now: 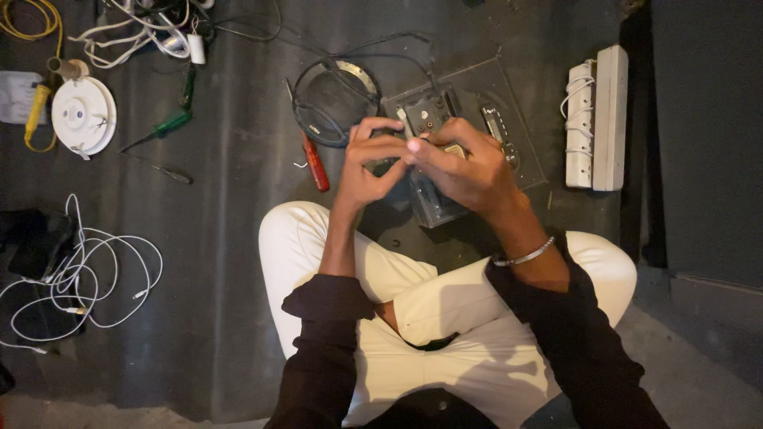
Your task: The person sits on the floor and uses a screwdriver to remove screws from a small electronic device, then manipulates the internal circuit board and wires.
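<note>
I sit cross-legged on a dark floor mat. My left hand [368, 163] and my right hand [462, 165] meet fingertip to fingertip above a dark electrical unit [429, 115] with a clear housing. Both pinch a small part between them; the fingers hide it, so its kind is unclear. A silver bangle [524, 256] circles my right wrist. A red-handled screwdriver [315, 167] lies just left of my left hand, and a black round ring with cables [334, 99] sits behind it.
Two white power strips [598, 117] lie at the right. A green screwdriver [163, 129], a white round fitting [83, 115] and a yellow-handled tool [36, 111] lie at the upper left. White cables [79, 278] coil at the left. Tangled wires [143, 32] fill the top left.
</note>
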